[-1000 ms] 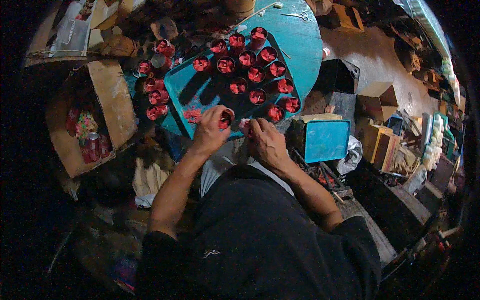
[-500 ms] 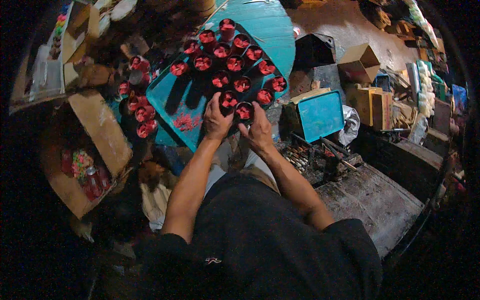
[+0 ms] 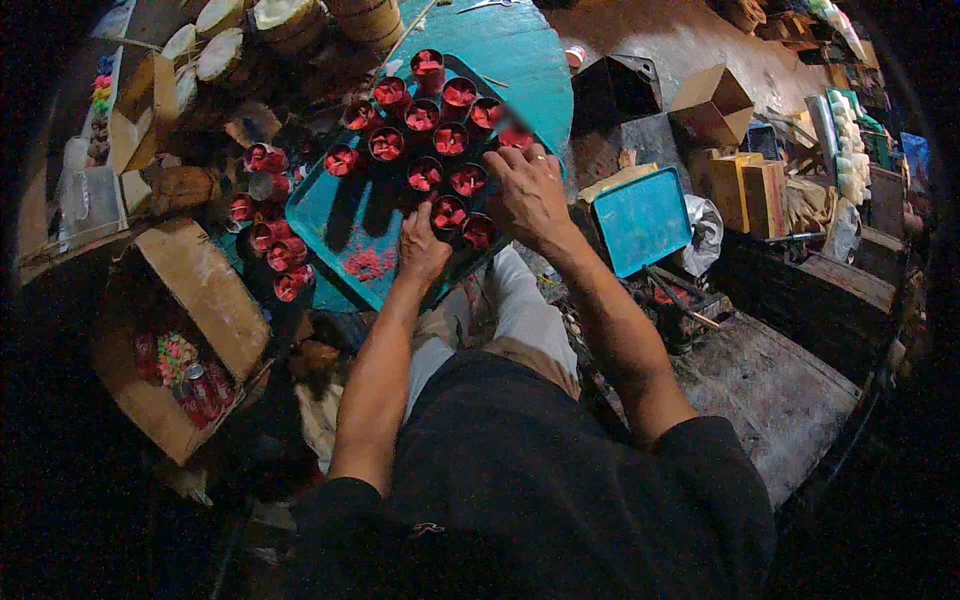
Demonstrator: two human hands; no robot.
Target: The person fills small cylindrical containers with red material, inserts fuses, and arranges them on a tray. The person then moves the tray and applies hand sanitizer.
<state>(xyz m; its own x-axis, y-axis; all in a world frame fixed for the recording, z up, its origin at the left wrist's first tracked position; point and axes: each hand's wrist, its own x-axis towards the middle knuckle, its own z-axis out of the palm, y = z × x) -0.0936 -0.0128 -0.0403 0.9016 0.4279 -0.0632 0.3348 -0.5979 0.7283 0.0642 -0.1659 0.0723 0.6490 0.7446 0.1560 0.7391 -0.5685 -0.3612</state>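
Observation:
Several dark round cups with crumpled red contents (image 3: 449,140) stand in a group on a teal tray (image 3: 318,222). My left hand (image 3: 425,248) is closed at the tray's near side, its fingers against the left side of a red-filled cup (image 3: 449,211). Just right of that cup is another red-filled cup (image 3: 477,231). My right hand (image 3: 530,195) is over the right side of the group, fingers curled downward. Its fingertips and what lies beneath its palm are hidden. Red crumbs (image 3: 368,264) are scattered on the tray near its left corner.
More red-filled cups (image 3: 287,254) lie left of the tray. At lower left, an open cardboard box (image 3: 205,283) holds red bottles and coloured bits. A second teal tray (image 3: 641,222) leans at right, near a cardboard box (image 3: 712,103). Drums (image 3: 290,35) stand at far left.
My right hand has left the near cup and moved right and away over the right-hand cups. My left hand stays beside its cup, fingers drawn in. The whole view has shifted slightly.

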